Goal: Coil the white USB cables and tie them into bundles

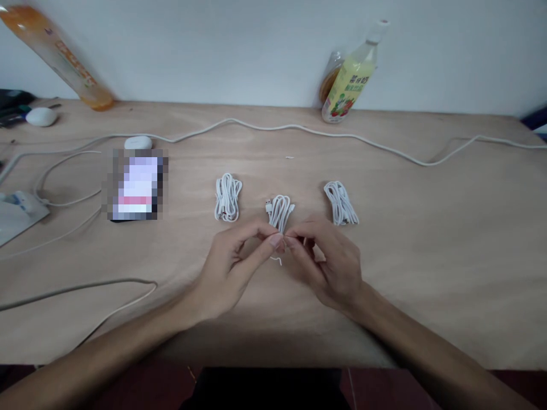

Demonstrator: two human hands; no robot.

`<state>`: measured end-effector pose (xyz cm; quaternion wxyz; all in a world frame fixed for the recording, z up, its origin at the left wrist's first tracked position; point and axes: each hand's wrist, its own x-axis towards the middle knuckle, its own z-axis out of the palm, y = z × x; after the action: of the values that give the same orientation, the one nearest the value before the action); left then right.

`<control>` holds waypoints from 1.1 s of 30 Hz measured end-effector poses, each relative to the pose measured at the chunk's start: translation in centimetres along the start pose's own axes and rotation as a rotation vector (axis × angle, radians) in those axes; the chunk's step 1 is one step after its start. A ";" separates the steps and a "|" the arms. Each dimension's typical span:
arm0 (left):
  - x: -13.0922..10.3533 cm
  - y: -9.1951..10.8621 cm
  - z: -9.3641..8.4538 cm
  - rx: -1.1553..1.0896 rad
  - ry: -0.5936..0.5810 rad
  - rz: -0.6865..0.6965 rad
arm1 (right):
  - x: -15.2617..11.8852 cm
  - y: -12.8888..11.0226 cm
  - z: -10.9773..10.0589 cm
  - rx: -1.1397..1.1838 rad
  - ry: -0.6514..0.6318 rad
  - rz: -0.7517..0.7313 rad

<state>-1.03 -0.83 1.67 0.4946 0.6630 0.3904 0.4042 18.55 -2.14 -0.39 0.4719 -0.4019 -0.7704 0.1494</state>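
Note:
A bundled white cable point(280, 212) with its USB plug showing lies at the middle of the table, its near end at my fingertips. My left hand point(237, 265) pinches at that near end with thumb and forefinger. Beside it, my right hand point(331, 262) has thumb and forefinger pressed together; whatever thin thing they hold is too small to name. A short white tie end curls out below the fingertips. Another coiled white cable point(228, 197) rests to the left, and a third coiled cable point(341, 203) to the right.
On the left are a phone point(139, 185), a white case point(138, 142), loose cords and an orange-capped bottle point(60, 60). A yellow-labelled bottle point(351, 80) stands by the wall. One long white cord point(294, 126) crosses the table's back.

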 end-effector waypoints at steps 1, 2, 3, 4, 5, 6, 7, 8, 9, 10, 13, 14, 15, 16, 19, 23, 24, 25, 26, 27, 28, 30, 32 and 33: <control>0.1 0.0 0.0 -0.025 0.004 -0.011 | 0.0 -0.1 0.1 0.030 0.000 0.039; 0.1 0.1 0.1 -0.046 0.012 -0.023 | 0.0 -0.2 0.1 0.068 0.000 0.084; 0.1 0.1 0.1 -0.062 0.023 -0.035 | 0.1 -0.4 0.2 0.114 0.000 0.133; 0.1 0.2 0.1 -0.068 0.036 -0.046 | 0.1 -0.6 0.3 0.167 0.002 0.181; 0.1 0.2 0.1 -0.062 0.052 -0.056 | 0.2 -0.8 0.4 0.225 0.003 0.226; 0.0 0.2 0.1 -0.045 0.067 -0.066 | 0.3 -1.0 0.4 0.287 0.005 0.266; -0.1 0.2 0.1 -0.023 0.081 -0.073 | 0.4 -1.1 0.5 0.349 0.006 0.302; -0.2 0.1 0.1 -0.001 0.091 -0.078 | 0.5 -1.3 0.6 0.410 0.007 0.337; -0.2 0.1 0.1 0.018 0.098 -0.082 | 0.6 -1.4 0.6 0.464 0.006 0.372; -0.3 0.0 0.0 0.029 0.105 -0.087 | 0.6 -1.4 0.7 0.511 0.004 0.406; -0.2 -0.2 0.1 0.024 0.110 -0.094 | 0.6 -1.2 0.9 0.574 0.006 0.469; -0.1 -0.3 0.1 0.011 0.105 -0.093 | 0.5 -1.0 0.9 0.559 0.011 0.461; 0.0 -0.3 0.1 -0.008 0.098 -0.089 | 0.4 -0.8 0.9 0.525 0.015 0.439; 0.1 -0.3 0.1 -0.033 0.086 -0.086 | 0.4 -0.6 0.8 0.481 0.017 0.406; 0.3 -0.3 0.2 -0.106 0.052 -0.102 | 0.2 0.2 0.6 0.358 -0.004 0.316; 0.5 -0.3 0.0 -0.145 0.016 -0.133 | 0.0 0.7 0.3 0.198 -0.048 0.190; 0.5 -0.3 0.0 -0.153 0.008 -0.134 | 0.0 0.7 0.2 0.152 -0.049 0.143; 0.6 -0.3 -0.1 -0.162 0.001 -0.133 | 0.0 0.8 0.2 0.111 -0.045 0.093; 0.6 -0.3 -0.1 -0.173 -0.004 -0.132 | -0.1 0.8 0.3 0.075 -0.038 0.047; 0.6 -0.3 0.0 -0.182 -0.008 -0.130 | -0.1 0.8 0.3 0.045 -0.028 0.007; 0.6 -0.2 0.0 -0.189 -0.010 -0.129 | -0.1 0.7 0.3 0.021 -0.016 -0.025; 0.6 -0.2 0.1 -0.191 -0.004 -0.127 | -0.2 0.6 0.4 -0.014 0.017 -0.065; 0.4 -0.1 0.2 -0.176 0.016 -0.112 | -0.3 0.3 0.6 -0.030 0.042 -0.064; 0.3 -0.1 0.3 -0.160 0.031 -0.100 | -0.3 0.1 0.6 -0.032 0.050 -0.050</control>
<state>-0.67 -0.63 1.61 0.5592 0.5950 0.3970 0.4191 18.13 -2.17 -0.94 0.4881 -0.3936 -0.7704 0.1152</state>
